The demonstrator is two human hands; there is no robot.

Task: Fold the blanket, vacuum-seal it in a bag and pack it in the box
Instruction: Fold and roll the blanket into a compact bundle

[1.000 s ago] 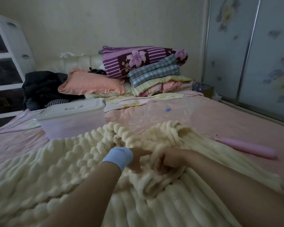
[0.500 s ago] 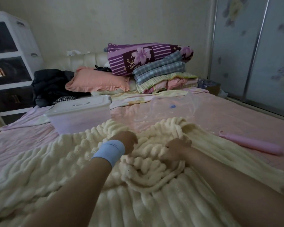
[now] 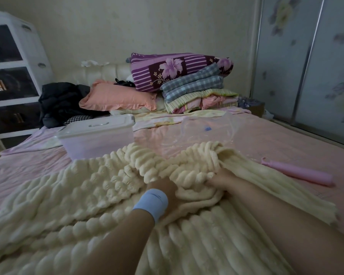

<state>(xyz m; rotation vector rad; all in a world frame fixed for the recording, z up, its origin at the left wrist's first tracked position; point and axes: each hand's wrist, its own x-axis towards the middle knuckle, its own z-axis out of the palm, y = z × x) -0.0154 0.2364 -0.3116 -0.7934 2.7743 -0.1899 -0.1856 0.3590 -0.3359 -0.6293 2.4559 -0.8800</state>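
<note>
Cream ribbed blanket [image 3: 83, 197] lies spread and bunched over the pink bed [image 3: 270, 139]. The right hand [image 3: 219, 180] grips a gathered fold near its middle; the left hand [image 3: 164, 187] sits just beside, fingers buried under the fold, so its grip cannot be told. Beyond lie the clear vacuum bag [image 3: 209, 132] and the lidded plastic box [image 3: 97, 137].

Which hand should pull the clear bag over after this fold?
Right, probably. The right hand grips the blanket in line with the bag, which lies centre-right beyond it; the left hand sits further left, nearer the box.
</note>
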